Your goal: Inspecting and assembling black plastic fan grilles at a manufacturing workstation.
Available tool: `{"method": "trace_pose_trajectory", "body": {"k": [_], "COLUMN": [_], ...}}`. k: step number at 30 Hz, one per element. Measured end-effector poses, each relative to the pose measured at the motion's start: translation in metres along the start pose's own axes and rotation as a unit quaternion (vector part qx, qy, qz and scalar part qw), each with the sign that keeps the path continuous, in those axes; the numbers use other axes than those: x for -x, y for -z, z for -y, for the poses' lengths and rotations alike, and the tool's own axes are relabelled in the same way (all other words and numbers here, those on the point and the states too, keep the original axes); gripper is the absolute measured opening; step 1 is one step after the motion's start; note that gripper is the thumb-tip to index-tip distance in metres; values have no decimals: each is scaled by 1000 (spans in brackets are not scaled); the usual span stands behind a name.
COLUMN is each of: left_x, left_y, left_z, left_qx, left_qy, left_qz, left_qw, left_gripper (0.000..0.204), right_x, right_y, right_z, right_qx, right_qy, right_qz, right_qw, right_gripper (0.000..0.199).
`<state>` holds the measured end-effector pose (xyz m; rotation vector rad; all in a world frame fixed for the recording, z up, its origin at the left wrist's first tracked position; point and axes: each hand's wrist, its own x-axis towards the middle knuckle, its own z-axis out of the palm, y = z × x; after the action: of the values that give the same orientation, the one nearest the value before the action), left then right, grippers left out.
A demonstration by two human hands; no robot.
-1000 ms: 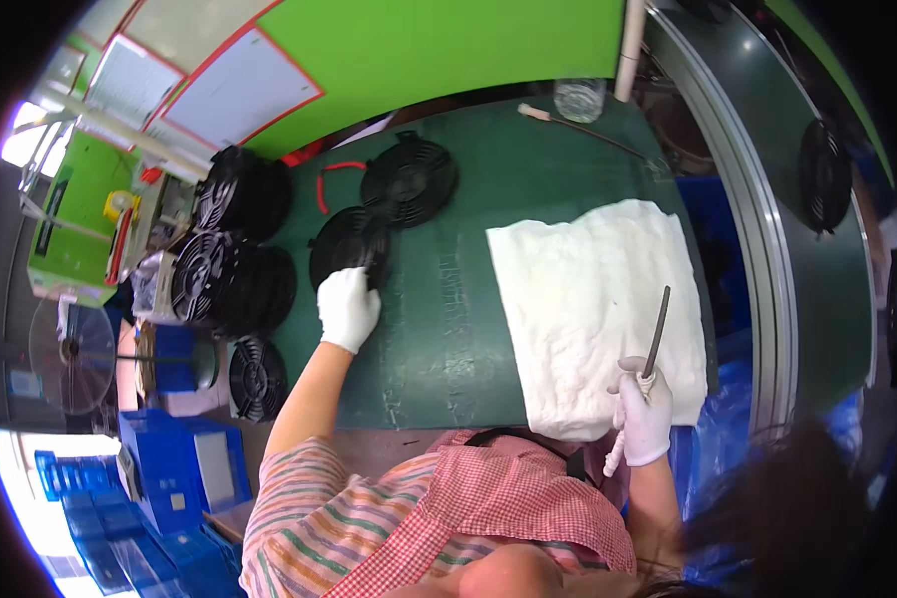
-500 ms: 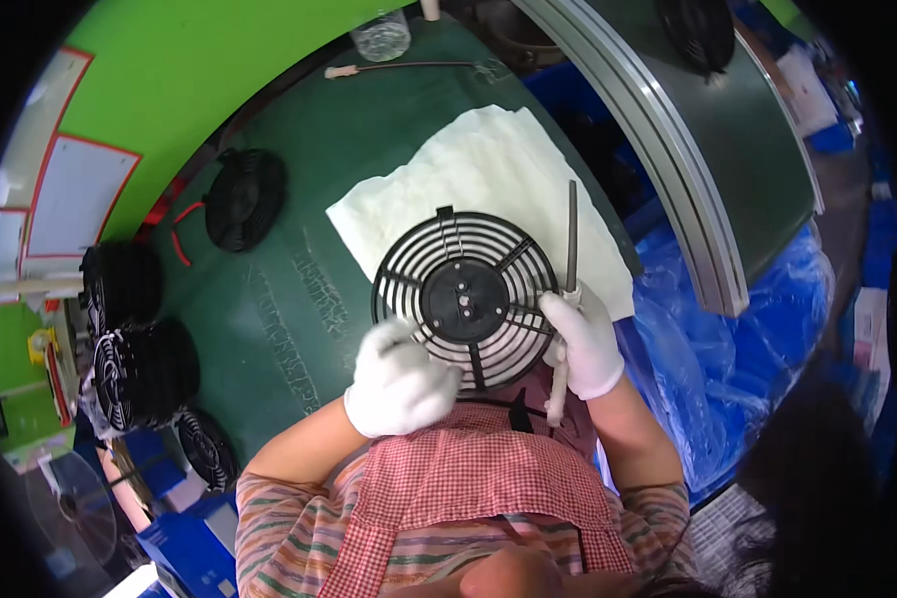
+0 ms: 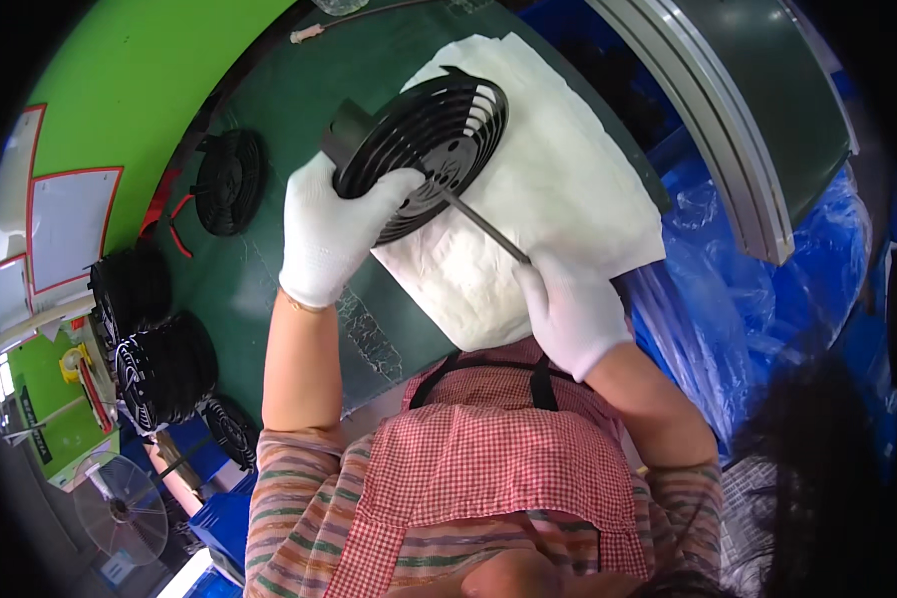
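My left hand (image 3: 331, 224) wears a white glove and grips a round black fan grille (image 3: 377, 157) by its left side. The grille is tilted up off the table, and a dark cylindrical part sticks out at its upper left. My right hand (image 3: 576, 307), also gloved, is closed around a long-shafted screwdriver (image 3: 490, 229). The tool's grey shaft points up and left, its tip at the grille's hub. Its handle is hidden in my palm. Beneath lies a white cloth (image 3: 578, 189), spread on the green tabletop (image 3: 299, 110).
Another black fan grille (image 3: 229, 182) lies at the left, beside red-handled pliers (image 3: 177, 227). Stacks of black grilles (image 3: 165, 369) stand at the left edge. A metal rail (image 3: 728, 130) and blue plastic sheeting (image 3: 708, 309) are on the right. A cable (image 3: 314, 32) lies at the back.
The grille has been lifted and tilted, moving away and to the left. My left hand now grips its rim. The screwdriver has swung from upright to pointing at the hub.
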<state>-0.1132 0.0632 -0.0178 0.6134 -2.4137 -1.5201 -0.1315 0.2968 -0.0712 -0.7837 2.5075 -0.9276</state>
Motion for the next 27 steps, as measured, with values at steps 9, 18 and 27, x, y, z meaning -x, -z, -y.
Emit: {"method": "trace_pose_trajectory", "body": {"k": [9, 18, 27], "left_x": [-10, -13, -52], "left_y": [5, -13, -42], "left_z": [-1, -16, -10], "left_qx": [-23, -95, -475], "left_qy": [8, -41, -295], "left_qz": [26, 39, -13], "left_qw": [999, 994, 829], "left_gripper": [23, 29, 32], "right_x": [-17, -27, -90], "right_y": [-1, 7, 17], "right_z": [2, 5, 8], "right_qx": [-14, 33, 41], "right_qy": [-69, -21, -78], "right_qz": [64, 19, 84], "right_qw": [995, 999, 993], "right_gripper": [24, 24, 39]}}
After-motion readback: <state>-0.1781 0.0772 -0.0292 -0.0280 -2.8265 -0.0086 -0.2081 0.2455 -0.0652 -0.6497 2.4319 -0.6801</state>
